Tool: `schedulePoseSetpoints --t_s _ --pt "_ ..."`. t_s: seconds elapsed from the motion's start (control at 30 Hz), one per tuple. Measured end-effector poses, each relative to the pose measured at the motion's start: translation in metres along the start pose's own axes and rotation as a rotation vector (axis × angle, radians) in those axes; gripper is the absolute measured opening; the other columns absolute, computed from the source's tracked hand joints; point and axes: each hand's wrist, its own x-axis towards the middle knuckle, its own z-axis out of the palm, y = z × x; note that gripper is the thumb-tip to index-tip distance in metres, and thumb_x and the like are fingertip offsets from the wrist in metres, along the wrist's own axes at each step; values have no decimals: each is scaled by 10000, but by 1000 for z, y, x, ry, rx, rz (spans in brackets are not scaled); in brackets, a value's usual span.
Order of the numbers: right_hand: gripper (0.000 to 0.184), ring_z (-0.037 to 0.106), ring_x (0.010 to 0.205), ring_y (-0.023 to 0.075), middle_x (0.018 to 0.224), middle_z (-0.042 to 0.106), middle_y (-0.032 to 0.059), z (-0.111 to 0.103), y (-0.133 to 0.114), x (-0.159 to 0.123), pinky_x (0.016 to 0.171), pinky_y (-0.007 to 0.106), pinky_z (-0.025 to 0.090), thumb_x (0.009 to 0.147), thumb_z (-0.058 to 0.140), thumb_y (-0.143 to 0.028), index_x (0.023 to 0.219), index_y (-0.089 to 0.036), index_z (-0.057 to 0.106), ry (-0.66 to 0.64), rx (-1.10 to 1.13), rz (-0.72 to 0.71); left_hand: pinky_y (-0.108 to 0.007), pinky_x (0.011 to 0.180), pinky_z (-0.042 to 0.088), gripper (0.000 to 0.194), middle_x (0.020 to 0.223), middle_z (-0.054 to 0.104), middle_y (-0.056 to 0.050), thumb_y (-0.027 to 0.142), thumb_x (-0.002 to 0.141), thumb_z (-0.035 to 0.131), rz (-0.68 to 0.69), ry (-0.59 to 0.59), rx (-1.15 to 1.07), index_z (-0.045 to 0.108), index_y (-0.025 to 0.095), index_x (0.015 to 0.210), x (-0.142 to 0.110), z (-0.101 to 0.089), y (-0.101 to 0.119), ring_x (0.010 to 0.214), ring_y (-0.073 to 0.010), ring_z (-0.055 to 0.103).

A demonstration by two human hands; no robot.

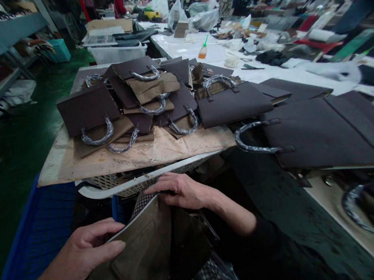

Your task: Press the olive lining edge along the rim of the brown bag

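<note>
Low in the view, over my lap, I have an olive-brown fabric panel (145,247), perhaps part of a bag, with a pale upper edge. My left hand (91,248) pinches that edge between thumb and fingers. At its far corner my right hand (182,191) is closed on the same edge, palm down. Dark checked cloth (143,204) shows behind the panel. In front of me several dark brown handbag pieces (90,106) are piled up, their handles (99,136) wrapped in clear plastic. A larger dark brown bag panel (320,135) lies to the right.
A board (161,145) bears the pile, above a white plastic basket (128,186). A blue crate (32,232) stands at left. The white table (190,46) behind holds a glue bottle (203,51), bags and scraps. A person in red (120,4) is far back.
</note>
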Motion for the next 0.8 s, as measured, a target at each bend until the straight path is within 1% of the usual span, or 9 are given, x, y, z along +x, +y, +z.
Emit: schedulePoseSetpoints --t_s 0.07,0.13,0.2,0.3,0.43,0.53,0.67,0.73,0.8 --pt "346 581 1091 193 1130 688 31 -2 4 0 939 302 441 899 559 -137 1208 -252 667 -60 -18 -29 -289 772 507 255 973 672 -15 441 816 723 3 -8 6 778 308 1026 2 -1 -4 932 -249 654" --pt "331 588 1073 202 1116 702 40 -1 7 2 926 304 447 895 578 -159 1202 -226 680 -60 -29 -13 -283 767 505 280 976 672 -16 470 843 687 18 -16 63 763 305 1055 3 -3 -3 934 -244 653" --pt "306 601 1030 206 1088 712 54 2 7 5 909 306 452 889 589 -169 1175 -195 696 -38 -34 10 -273 771 492 295 969 674 -17 482 875 644 66 8 185 746 294 1078 3 -5 0 932 -231 648" --pt "282 617 962 201 1032 725 62 5 6 8 890 306 451 876 592 -144 1126 -175 718 -5 -11 20 -250 759 464 269 942 668 -5 473 905 609 144 70 361 732 283 1049 0 -7 6 904 -200 635" --pt "288 622 936 197 1002 731 52 5 7 7 870 307 450 858 593 -120 1104 -182 728 32 40 58 -242 829 444 240 1024 643 -7 456 929 574 207 215 436 723 273 971 -11 -10 3 986 -195 608" --pt "293 616 940 202 983 730 44 4 10 4 858 310 454 854 593 -125 1104 -196 730 34 56 81 -243 820 447 243 1042 626 -11 472 907 595 159 294 394 712 266 960 -21 -10 -4 1002 -203 600" --pt "302 616 958 210 1000 729 48 5 8 3 872 324 457 854 586 -127 1111 -195 729 29 53 105 -250 729 452 266 884 634 7 496 865 637 31 315 264 679 235 897 -28 -6 -12 861 -193 607" --pt "298 620 962 209 1010 729 50 6 6 5 877 325 459 854 589 -131 1110 -192 729 18 59 113 -245 676 446 272 802 631 22 489 836 674 -31 315 147 642 219 845 -27 -4 -17 784 -178 595" --pt "293 622 958 206 1008 729 48 6 5 7 871 321 464 857 591 -140 1109 -197 729 2 64 114 -238 629 438 275 735 623 37 453 803 719 -69 294 -22 595 207 793 -26 -2 -22 711 -159 580"
